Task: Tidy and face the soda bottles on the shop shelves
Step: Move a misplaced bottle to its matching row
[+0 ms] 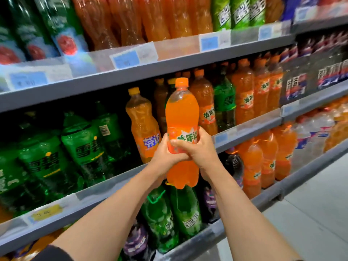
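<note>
An orange soda bottle (181,117) with an orange cap stands upright in the air in front of the middle shelf (116,176). Both hands hold it at its labelled waist. My left hand (163,153) grips it from the left. My right hand (197,146) wraps round it from the right, thumb across the label, which faces me. Behind it stand an orange bottle with a blue label (143,127) and several orange bottles with green lettering (207,104).
Green soda bottles (82,146) fill the left of the middle shelf. The top shelf (150,66) carries dark green, orange and light green bottles. Green, purple and orange bottles stand on the bottom shelf (199,240). Grey floor (310,213) lies at the right.
</note>
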Motion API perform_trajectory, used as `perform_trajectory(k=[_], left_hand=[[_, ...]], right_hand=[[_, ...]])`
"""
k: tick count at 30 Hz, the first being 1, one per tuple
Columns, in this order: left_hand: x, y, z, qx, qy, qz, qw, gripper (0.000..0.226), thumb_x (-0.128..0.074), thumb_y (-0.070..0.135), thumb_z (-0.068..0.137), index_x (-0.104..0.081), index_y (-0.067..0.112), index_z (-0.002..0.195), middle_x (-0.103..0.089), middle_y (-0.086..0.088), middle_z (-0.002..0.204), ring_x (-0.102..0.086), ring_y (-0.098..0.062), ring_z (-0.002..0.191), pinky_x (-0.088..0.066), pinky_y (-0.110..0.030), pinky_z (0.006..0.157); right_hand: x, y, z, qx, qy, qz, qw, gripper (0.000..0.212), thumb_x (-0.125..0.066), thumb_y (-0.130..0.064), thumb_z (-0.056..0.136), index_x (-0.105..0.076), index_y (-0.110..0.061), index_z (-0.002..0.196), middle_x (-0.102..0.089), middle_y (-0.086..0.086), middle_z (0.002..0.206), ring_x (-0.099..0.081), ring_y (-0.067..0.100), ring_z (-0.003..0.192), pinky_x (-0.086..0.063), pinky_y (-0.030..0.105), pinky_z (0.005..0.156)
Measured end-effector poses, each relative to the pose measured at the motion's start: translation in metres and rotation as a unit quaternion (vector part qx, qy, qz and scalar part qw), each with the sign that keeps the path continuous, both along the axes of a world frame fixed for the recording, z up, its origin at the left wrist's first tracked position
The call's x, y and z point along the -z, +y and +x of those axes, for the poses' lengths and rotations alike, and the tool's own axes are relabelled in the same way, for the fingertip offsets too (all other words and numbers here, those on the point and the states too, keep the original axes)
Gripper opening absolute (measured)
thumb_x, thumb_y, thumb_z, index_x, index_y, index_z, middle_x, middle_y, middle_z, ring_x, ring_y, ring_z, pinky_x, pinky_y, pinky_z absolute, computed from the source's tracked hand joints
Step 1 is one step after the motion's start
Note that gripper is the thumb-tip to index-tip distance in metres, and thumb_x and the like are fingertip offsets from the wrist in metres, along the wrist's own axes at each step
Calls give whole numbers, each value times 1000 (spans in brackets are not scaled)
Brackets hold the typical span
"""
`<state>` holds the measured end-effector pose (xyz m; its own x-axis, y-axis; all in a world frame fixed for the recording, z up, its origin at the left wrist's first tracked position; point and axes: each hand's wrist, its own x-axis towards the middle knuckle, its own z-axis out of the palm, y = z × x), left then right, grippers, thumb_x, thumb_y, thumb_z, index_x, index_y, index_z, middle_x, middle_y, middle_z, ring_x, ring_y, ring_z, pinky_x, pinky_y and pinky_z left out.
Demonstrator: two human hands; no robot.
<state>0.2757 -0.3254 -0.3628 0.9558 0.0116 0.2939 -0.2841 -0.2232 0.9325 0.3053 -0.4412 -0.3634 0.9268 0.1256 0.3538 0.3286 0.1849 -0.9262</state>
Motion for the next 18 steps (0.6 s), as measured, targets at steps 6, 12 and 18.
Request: perform_trajectory(k=[6,12,18], left_hand=[[-16,-9,25,-81,-5,70,994,58,-60,24,72,-44,15,127,-45,0,130,-47,-10,116,-42,-17,88],[-21,-27,64,-245,-68,166,953,93,-73,34,82,-13,12,149,-28,-9,140,-33,-20,128,-31,-33,110],[-15,-30,102,-303,15,148,941,71,-78,45,76,-44,1,121,-60,-15,113,-57,-31,108,-49,-38,85]], right_hand=[[19,-31,25,95,44,14,994,65,-89,-17,61,-55,-12,115,-66,2,105,-64,10,89,-53,24,71],[33,-47,36,126,50,-5,991,62,-90,-18,59,-55,-17,110,-65,-3,102,-63,10,88,-51,25,71],[32,-44,35,129,51,-2,990,68,-90,-20,58,-51,-18,113,-62,-6,102,-60,6,89,-47,23,70]])
